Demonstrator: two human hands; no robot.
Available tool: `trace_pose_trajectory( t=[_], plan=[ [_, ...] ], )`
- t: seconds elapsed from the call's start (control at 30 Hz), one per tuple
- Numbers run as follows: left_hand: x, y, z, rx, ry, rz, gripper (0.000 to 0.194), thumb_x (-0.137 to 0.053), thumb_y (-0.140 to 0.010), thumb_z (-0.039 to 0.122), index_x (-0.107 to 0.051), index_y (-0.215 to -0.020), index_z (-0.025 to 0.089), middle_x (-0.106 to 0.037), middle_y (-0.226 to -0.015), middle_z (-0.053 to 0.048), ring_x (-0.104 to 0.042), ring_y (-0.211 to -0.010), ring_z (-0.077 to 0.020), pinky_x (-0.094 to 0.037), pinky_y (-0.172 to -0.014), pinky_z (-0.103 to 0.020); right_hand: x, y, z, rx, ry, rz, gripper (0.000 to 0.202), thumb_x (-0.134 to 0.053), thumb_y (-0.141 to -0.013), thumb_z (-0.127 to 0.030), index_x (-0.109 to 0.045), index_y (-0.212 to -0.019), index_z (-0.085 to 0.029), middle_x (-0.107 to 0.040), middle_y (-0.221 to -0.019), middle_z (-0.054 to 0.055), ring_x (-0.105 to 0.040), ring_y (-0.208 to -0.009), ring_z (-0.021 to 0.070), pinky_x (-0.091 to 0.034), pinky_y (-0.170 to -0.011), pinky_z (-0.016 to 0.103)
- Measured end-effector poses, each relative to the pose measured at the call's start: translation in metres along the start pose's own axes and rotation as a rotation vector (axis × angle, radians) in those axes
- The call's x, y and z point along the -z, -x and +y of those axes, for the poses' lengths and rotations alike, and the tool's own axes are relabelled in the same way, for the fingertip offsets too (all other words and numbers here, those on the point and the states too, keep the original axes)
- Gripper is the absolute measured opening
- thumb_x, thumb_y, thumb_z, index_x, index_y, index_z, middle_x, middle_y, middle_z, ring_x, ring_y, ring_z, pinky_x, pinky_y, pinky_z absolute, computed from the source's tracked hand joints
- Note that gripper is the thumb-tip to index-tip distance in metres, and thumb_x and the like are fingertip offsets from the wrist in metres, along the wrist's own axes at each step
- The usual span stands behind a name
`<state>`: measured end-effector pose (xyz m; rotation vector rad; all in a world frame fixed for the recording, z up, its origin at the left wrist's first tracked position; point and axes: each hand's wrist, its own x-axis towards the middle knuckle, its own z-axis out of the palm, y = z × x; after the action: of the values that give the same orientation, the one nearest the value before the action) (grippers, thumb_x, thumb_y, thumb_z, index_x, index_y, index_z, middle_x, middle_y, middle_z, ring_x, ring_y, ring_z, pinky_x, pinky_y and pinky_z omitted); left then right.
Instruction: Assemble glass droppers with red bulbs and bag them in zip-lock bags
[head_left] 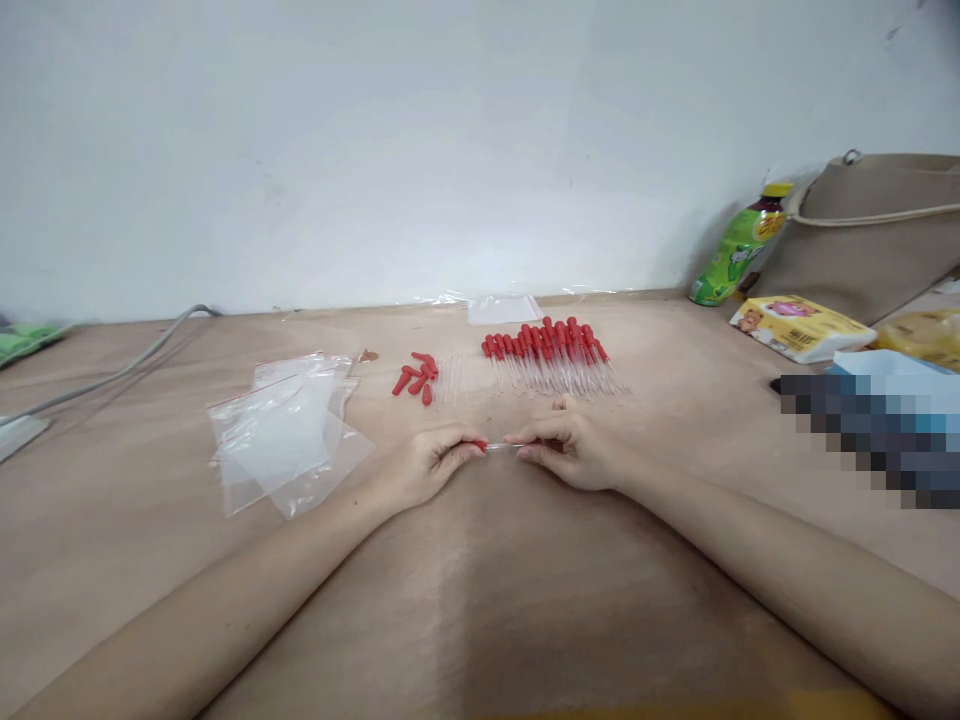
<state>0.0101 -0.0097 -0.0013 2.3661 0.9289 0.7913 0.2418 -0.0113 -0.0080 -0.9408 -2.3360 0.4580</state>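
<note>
Between finger and thumb, my left hand (435, 462) pinches a red rubber bulb (480, 445), mostly covered by the fingers. A thin clear glass dropper tube (498, 446) runs from that bulb to my right hand (566, 447), whose fingers are closed on it. Whether the tube sits inside the bulb I cannot tell. Just beyond my left hand lie several loose red bulbs (418, 378), with bare clear tubes (451, 380) beside them. Past my right hand is a row of droppers (547, 350), their red bulbs toward the wall and thin tips toward me.
Clear zip bags (285, 430) lie overlapping at left, near a grey cable (142, 355). A white card (502, 310) rests by the wall. On the right are a green drink bottle (739, 250), a beige bag (870, 235), a yellow box (801, 328) and a pixelated dark object (862, 425).
</note>
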Motion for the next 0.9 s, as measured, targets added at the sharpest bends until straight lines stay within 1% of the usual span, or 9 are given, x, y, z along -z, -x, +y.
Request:
trace_pose_trajectory(
  t=[0.07,0.17,0.27,0.4,0.53,0.73,0.9],
  plan=[
    [0.002,0.0,0.004,-0.004,-0.052,-0.043,0.017,-0.046,-0.087,0.023,-0.062,-0.09,0.019,-0.067,-0.086,-0.002,-0.061,-0.078,-0.0133,-0.048,-0.073,-0.024,0.003,0.0,-0.001,0.001,0.047,-0.017,0.019,-0.051,-0.085,-0.03,-0.066,-0.095,-0.025,-0.069,-0.075,-0.001,-0.048,-0.054,0.008,-0.025,-0.075,0.033],
    [0.002,-0.001,0.008,0.018,-0.092,-0.046,0.016,-0.047,-0.087,0.024,-0.062,-0.091,0.019,-0.067,-0.085,-0.001,-0.061,-0.077,-0.0131,-0.047,-0.071,-0.024,0.006,-0.001,-0.005,0.018,0.165,0.0,0.022,-0.047,-0.086,-0.03,-0.067,-0.096,-0.025,-0.069,-0.079,0.001,-0.049,-0.056,0.0089,-0.023,-0.073,0.032],
    [0.002,-0.002,0.01,0.031,-0.119,-0.036,0.017,-0.046,-0.087,0.026,-0.061,-0.092,0.019,-0.066,-0.085,-0.002,-0.061,-0.076,-0.0134,-0.047,-0.069,-0.024,0.007,-0.002,-0.009,0.053,0.29,0.019,0.026,-0.043,-0.087,-0.028,-0.067,-0.095,-0.024,-0.068,-0.076,0.002,-0.048,-0.056,0.0099,-0.022,-0.071,0.033],
    [0.001,-0.003,0.009,-0.02,-0.182,-0.043,0.019,-0.046,-0.087,0.027,-0.062,-0.09,0.017,-0.065,-0.08,-0.003,-0.059,-0.072,-0.0139,-0.046,-0.066,-0.025,0.007,-0.004,-0.012,0.081,0.369,0.012,0.026,-0.043,-0.086,-0.027,-0.068,-0.091,-0.022,-0.067,-0.073,0.002,-0.047,-0.056,0.0104,-0.02,-0.068,0.032],
    [0.0,-0.004,0.009,-0.057,-0.212,-0.037,0.018,-0.047,-0.087,0.027,-0.062,-0.088,0.016,-0.064,-0.078,-0.004,-0.058,-0.07,-0.0142,-0.045,-0.064,-0.025,0.004,-0.006,-0.015,0.03,0.308,-0.02,0.025,-0.042,-0.086,-0.025,-0.066,-0.082,-0.02,-0.065,-0.068,0.001,-0.043,-0.052,0.0093,-0.02,-0.068,0.031],
    [0.0,-0.004,0.011,-0.063,-0.239,-0.075,0.018,-0.047,-0.086,0.025,-0.061,-0.088,0.014,-0.063,-0.079,-0.006,-0.059,-0.072,-0.0149,-0.045,-0.064,-0.025,0.0,-0.011,-0.017,-0.044,0.169,-0.083,0.028,-0.042,-0.086,-0.022,-0.056,-0.063,-0.016,-0.062,-0.062,-0.003,-0.042,-0.051,0.0075,-0.022,-0.07,0.029],
    [-0.001,-0.004,0.01,-0.073,-0.247,-0.054,0.018,-0.047,-0.086,0.024,-0.061,-0.087,0.013,-0.063,-0.078,-0.006,-0.058,-0.07,-0.0149,-0.045,-0.064,-0.025,-0.006,-0.013,-0.018,-0.115,0.088,-0.112,0.029,-0.041,-0.087,-0.022,-0.057,-0.063,-0.017,-0.062,-0.062,-0.003,-0.046,-0.054,0.0081,-0.024,-0.077,0.031]
  ],
)
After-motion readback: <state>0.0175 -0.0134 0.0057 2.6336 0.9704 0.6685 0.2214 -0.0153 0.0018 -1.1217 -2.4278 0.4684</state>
